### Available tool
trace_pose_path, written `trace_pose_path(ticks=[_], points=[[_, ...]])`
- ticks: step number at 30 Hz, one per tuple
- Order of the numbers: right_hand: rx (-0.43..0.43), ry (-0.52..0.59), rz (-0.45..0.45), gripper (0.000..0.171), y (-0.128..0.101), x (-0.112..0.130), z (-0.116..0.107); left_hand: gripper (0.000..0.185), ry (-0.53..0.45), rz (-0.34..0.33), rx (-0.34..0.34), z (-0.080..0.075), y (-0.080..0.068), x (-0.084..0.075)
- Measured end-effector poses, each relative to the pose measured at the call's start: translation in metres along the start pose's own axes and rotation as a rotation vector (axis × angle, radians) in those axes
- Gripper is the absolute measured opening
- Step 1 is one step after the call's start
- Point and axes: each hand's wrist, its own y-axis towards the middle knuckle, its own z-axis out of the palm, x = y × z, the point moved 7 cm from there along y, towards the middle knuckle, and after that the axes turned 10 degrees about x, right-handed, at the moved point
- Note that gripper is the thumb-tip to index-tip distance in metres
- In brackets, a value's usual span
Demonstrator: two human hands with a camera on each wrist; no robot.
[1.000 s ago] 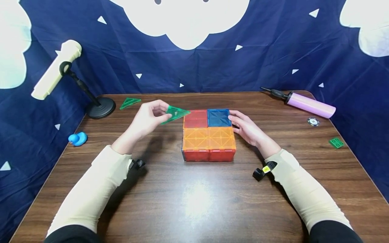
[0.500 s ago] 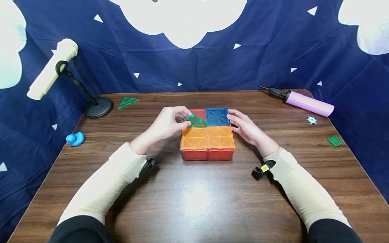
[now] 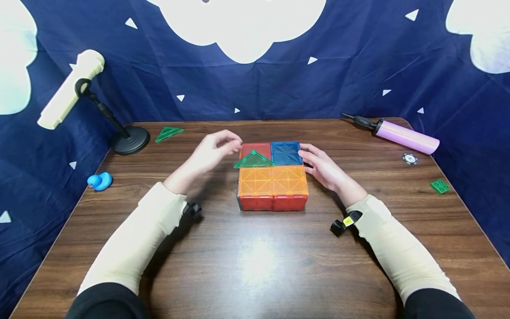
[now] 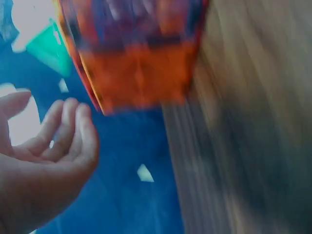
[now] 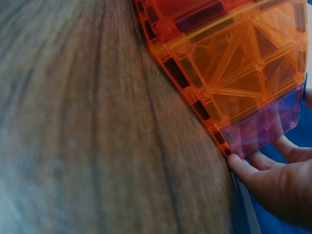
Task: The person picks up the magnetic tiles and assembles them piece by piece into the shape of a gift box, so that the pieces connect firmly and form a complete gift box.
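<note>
Green translucent triangle tile (image 3: 253, 160) now lies on top of the flat box of translucent magnetic tiles (image 3: 273, 176), over its far-left red square, mid-table. Left hand (image 3: 211, 150) hovers just beside it, fingers relaxed and empty; half a second ago it was pinching that triangle. Right hand (image 3: 322, 166) rests straight-fingered against the box's right side. Only the right wrist view shows fingertips (image 5: 240, 163) touching the box's corner; the left wrist view is blurred.
</note>
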Motion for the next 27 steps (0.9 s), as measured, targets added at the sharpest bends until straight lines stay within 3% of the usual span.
trace_pose_path(ticks=[4,6,9,13,16,20,27], points=[[-0.003,0.005,-0.003,0.056,0.0,0.0,-0.001,0.031,0.259,-0.156,-0.13,-0.045,0.001,0.038],[-0.004,0.008,-0.002,0.056,0.0,-0.001,-0.001,0.037,0.418,-0.255,-0.144,-0.065,-0.002,0.057],[0.003,0.002,0.002,0.058,0.001,-0.003,0.0,0.048,0.594,-0.387,-0.094,-0.089,-0.008,0.082],[0.009,-0.001,-0.003,0.058,0.002,-0.005,0.0,0.061,0.742,-0.518,-0.005,-0.112,-0.018,0.105],[0.003,0.004,-0.009,0.057,0.002,-0.004,-0.002,0.067,0.771,-0.597,0.06,-0.124,-0.023,0.115],[-0.001,0.004,-0.006,0.058,0.002,-0.003,-0.003,0.071,0.737,-0.661,0.149,-0.129,-0.027,0.124],[-0.002,0.001,-0.002,0.059,0.002,-0.003,-0.002,0.074,0.735,-0.635,0.181,-0.126,-0.029,0.128]])
